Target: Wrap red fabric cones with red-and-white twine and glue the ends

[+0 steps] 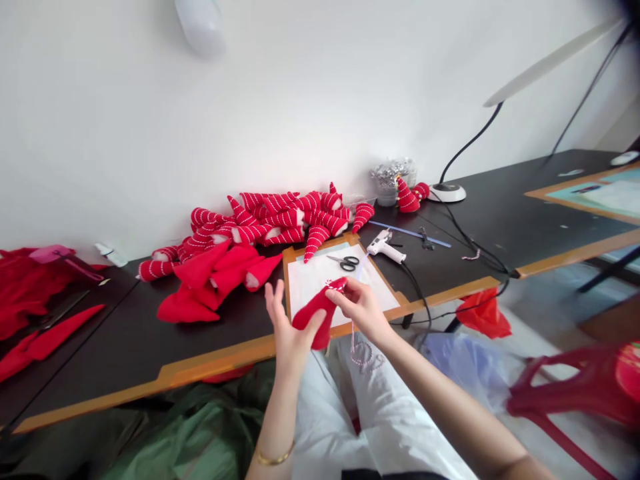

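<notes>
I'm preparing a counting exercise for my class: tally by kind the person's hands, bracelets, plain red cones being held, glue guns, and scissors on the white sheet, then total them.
Hands: 2 (left hand, right hand)
Gold bracelet: 1
Plain red cloth cone: 1
White glue gun: 1
Scissors: 1
Total: 6

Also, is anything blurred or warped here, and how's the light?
Head view: soft, fairly even light on the white wall; the red stool at the right looks smeared and stretched; the upper right corner is dark; the scissors and red cloth cone, nearer the middle, look clearer.
</notes>
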### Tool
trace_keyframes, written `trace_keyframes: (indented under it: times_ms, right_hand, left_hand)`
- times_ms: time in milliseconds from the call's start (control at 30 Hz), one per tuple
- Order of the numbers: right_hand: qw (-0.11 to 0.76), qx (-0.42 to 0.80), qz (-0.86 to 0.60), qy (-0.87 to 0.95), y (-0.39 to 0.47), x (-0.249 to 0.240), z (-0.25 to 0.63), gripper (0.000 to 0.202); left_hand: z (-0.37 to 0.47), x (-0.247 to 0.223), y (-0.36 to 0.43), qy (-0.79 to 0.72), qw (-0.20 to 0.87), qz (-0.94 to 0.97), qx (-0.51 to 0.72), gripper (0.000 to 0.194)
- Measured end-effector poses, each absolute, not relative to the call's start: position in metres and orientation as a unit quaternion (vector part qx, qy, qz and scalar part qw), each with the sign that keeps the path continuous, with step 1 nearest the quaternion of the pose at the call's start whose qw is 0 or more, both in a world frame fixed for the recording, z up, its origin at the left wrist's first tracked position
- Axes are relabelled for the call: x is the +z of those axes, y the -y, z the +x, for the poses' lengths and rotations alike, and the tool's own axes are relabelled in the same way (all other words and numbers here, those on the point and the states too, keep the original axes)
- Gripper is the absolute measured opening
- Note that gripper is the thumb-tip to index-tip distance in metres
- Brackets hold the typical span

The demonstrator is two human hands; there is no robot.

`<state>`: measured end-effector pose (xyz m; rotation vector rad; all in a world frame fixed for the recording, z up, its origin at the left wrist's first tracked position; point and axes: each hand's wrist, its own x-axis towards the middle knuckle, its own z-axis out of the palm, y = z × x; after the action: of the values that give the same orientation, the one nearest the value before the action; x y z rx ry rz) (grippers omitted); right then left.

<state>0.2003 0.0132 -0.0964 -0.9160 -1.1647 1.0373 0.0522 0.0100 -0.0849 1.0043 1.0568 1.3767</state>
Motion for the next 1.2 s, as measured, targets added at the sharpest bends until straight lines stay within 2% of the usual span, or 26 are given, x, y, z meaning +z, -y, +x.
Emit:
trace_keyframes:
  times_ms: [33,100,267,367,433,600,767,900,1000,1067,1200]
  right_hand:
    - [0.611,0.483,-0.391,0.491,-0.013,-0.093,0.200,0.039]
    - [0.596,0.537,-0.369,0.469,-0.011,-0.088,0.198,0.040]
    - [0.564,0.623,-0.299,0.452,-0.002,-0.079,0.202,0.043]
    - [0.531,0.660,-0.272,0.456,0.004,-0.074,0.210,0.046]
    - [0.513,0.659,-0.277,0.475,0.007,-0.070,0.214,0.048]
    - [0.511,0.608,-0.304,0.526,0.010,-0.069,0.206,0.040]
    - [0.525,0.622,-0.293,0.501,0.011,-0.078,0.197,0.034]
    - [0.511,0.635,-0.310,0.489,0.011,-0.077,0.199,0.037]
    - [0.529,0.604,-0.320,0.503,0.009,-0.070,0.205,0.037]
    - [0.541,0.589,-0.320,0.508,0.009,-0.067,0.210,0.037]
    - [0.548,0.606,-0.307,0.488,0.012,-0.068,0.219,0.038]
  left_hand:
    - [0.050,-0.082,-0.006,-0.443,0.515,0.475,0.559,0.090]
    - [0.049,-0.078,0.000,-0.435,0.505,0.542,0.512,0.078]
    - [0.043,-0.082,0.007,-0.359,0.653,0.502,0.439,0.044]
    - [0.032,-0.093,0.013,-0.249,0.775,0.452,0.363,0.048]
    - [0.029,-0.100,0.017,-0.168,0.821,0.422,0.346,0.054]
    - [0.040,-0.118,0.017,-0.045,0.849,0.392,0.351,0.063]
    - [0.043,-0.120,0.019,-0.048,0.851,0.410,0.324,0.066]
    - [0.031,-0.102,0.019,-0.128,0.832,0.441,0.312,0.067]
    - [0.024,-0.081,0.011,-0.190,0.776,0.520,0.302,0.060]
    - [0.024,-0.069,0.003,-0.265,0.682,0.594,0.334,0.050]
    - [0.032,-0.056,-0.012,-0.372,0.427,0.693,0.446,0.033]
